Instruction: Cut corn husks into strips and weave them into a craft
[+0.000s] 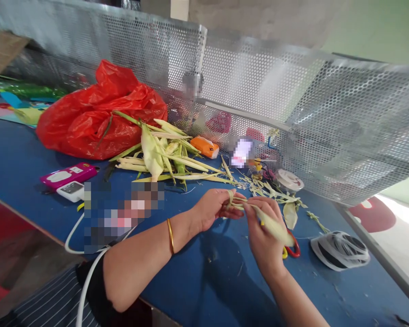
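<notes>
Strips of pale green corn husk [237, 200] stretch between my two hands above the blue table. My left hand [209, 210], with a gold bangle at its wrist, is closed around the strips, and one loops over its fingers. Close by on the right, my right hand [265, 238] pinches the same husk near its fingertips. A wider, blurred end of husk [276, 229] hangs out over that hand. Scissors with red and yellow handles [296, 245] lie partly hidden behind my right hand. To the right rests a black spool wound with white thread [339, 250].
A heap of corn husks [153, 154] lies before a red plastic bag [98, 118]. Behind are an orange packet [204, 147], a lit phone [241, 153] and a white roll [289, 180]. A magenta case [68, 175] sits left. A perforated metal screen [245, 77] borders the table.
</notes>
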Demonstrator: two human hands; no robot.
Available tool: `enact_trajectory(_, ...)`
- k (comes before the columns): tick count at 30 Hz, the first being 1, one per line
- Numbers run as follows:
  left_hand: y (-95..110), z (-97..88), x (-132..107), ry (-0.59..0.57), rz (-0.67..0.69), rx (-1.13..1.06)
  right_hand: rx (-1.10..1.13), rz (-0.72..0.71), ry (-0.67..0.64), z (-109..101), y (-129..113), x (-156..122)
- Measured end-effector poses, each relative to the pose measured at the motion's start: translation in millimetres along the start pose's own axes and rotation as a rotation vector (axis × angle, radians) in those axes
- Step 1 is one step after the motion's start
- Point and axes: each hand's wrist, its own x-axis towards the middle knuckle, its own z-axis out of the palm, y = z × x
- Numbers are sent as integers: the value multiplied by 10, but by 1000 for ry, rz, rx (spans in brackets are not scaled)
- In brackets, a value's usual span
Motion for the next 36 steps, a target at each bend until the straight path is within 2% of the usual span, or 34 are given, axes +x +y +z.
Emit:
enact_trajectory(2,-9,1,-3,-19,14,60,-28,106,19,-15,13,7)
enact_trajectory(6,-30,19,-4,-23,51,210,-84,412,-97,-32,27,2)
enact_trajectory(11,-38,47,-4,44,103,291,-25,571,-157,-3,18,23)
enact_trajectory(14,-47,45,-2,73,148,303,218,700,-155,45,27,40)
enact_trajectory(18,-58,22,2,27,158,273,659,953,-140,110,74,36)
enact_trajectory(21,-54,9,9,56,173,268,822,1111,-186,117,95,33)
enact_trajectory(26,-37,19,2,85,222,259,928,1183,-208,84,76,54)
enact_trajectory(30,-35,35,-16,96,225,234,961,1220,-175,77,71,68)
enact_trajectory(36,-26,28,-23,82,237,245,937,1175,-144,72,52,88)
